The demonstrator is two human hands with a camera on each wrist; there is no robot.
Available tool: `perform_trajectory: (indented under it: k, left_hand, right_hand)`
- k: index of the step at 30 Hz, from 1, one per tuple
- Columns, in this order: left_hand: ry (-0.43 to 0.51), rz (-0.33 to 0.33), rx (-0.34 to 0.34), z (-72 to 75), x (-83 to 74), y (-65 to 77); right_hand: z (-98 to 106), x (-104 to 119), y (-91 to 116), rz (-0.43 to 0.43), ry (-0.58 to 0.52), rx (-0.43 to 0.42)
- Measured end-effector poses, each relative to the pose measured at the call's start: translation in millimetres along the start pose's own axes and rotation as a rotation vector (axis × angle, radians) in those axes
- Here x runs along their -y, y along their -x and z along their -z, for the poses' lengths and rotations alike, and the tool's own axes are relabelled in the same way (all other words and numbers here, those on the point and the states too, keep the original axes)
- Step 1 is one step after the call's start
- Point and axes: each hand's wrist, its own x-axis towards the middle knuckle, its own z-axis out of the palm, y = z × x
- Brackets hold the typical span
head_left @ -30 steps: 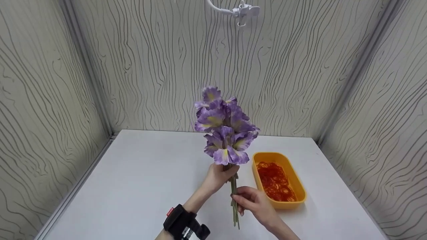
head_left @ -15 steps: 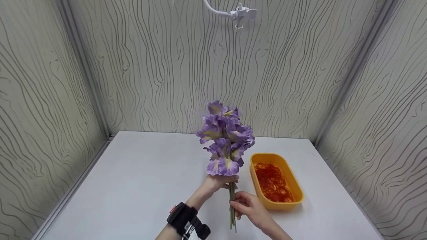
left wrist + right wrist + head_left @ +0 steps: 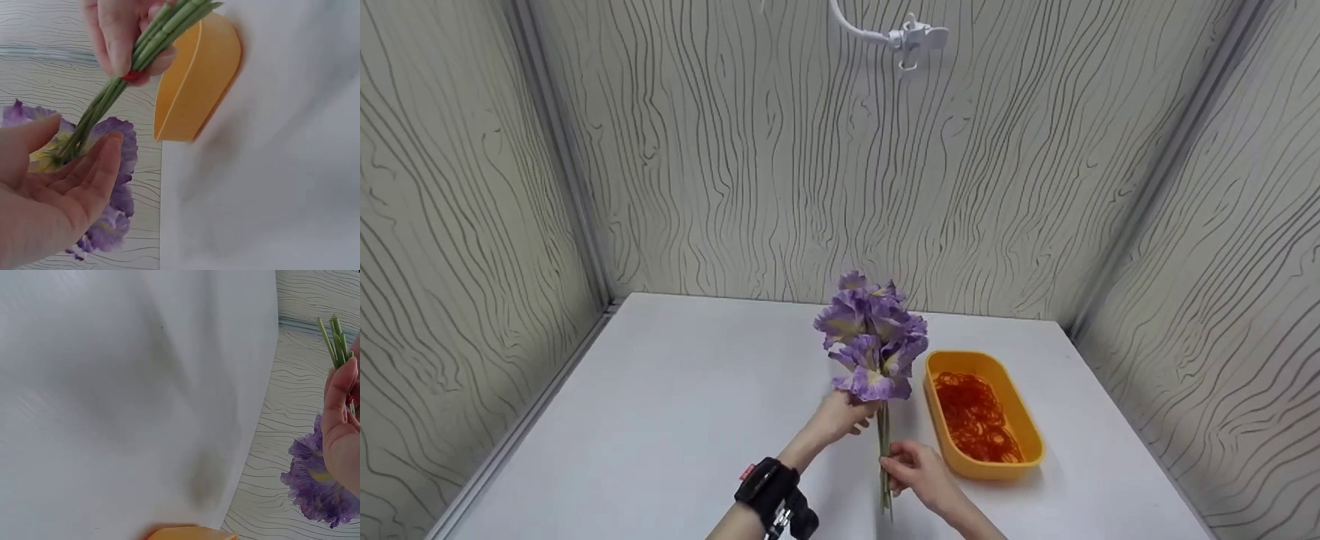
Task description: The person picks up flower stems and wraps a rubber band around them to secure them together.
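Note:
A bunch of purple irises (image 3: 874,360) with yellow throats stands upright in front of me, blossoms up. My right hand (image 3: 922,474) pinches its green stems (image 3: 163,36) low down between thumb and fingers. At those fingertips a red rubber band (image 3: 132,75) circles the stems. My left hand (image 3: 836,417) is just under the blossoms, its fingers loosely cupped beside the upper stems and the thumb held apart, as the left wrist view shows. In the right wrist view the stem ends stick out past my right hand (image 3: 344,422).
To the right of the bunch, a yellow tub (image 3: 1027,420) holds many red rubber bands (image 3: 976,420). It stands on a white table (image 3: 697,420) backed by wood-grain panels (image 3: 735,150). A white clip arm (image 3: 911,39) hangs at the top. A black strap (image 3: 769,487) circles my left wrist.
The bunch has come down and its blossoms sit lower in the head view. My left hand's fingers have loosened from round the stems, while my right hand keeps its pinch.

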Motion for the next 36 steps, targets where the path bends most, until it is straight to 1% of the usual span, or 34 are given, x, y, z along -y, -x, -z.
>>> perform_trajectory:
  k: [2,4,6,10,14,17,20,27,36]
  left_hand:
    - [-0.089,-0.002,-0.03,7.4,2.9,3.0]
    - [-0.152,-0.005,-0.047,15.1,6.6,6.1]
    - [-0.214,-0.022,-0.064,23.0,11.4,8.8]
    - [-0.277,-0.066,-0.112,38.3,19.3,15.1]
    - [-0.326,-0.079,-0.167,52.2,25.2,20.5]
    - [-0.368,-0.095,-0.207,60.6,28.8,24.4]
    - [-0.394,-0.105,-0.222,66.7,31.9,28.1]
    - [-0.407,-0.102,-0.21,75.7,38.3,35.3]
    - [-0.42,-0.08,-0.232,84.6,44.3,41.2]
  right_hand:
    - [2.4,-6.0,-4.5,-0.017,0.017,-0.006]
    - [3.4,-10.3,-7.6,-0.034,0.039,-0.013]
    - [3.0,-14.9,-10.3,-0.051,0.059,-0.018]
    - [0.8,-24.0,-14.8,-0.045,0.072,-0.02]
    - [-0.7,-32.8,-19.0,-0.024,0.076,-0.015]
    - [-2.1,-37.3,-22.6,-0.036,0.076,-0.009]
    - [-3.2,-40.7,-25.8,-0.053,0.07,-0.006]
    - [-3.8,-50.7,-30.9,-0.056,0.075,-0.004]
    - [-7.1,-61.3,-37.4,-0.133,0.162,-0.012]
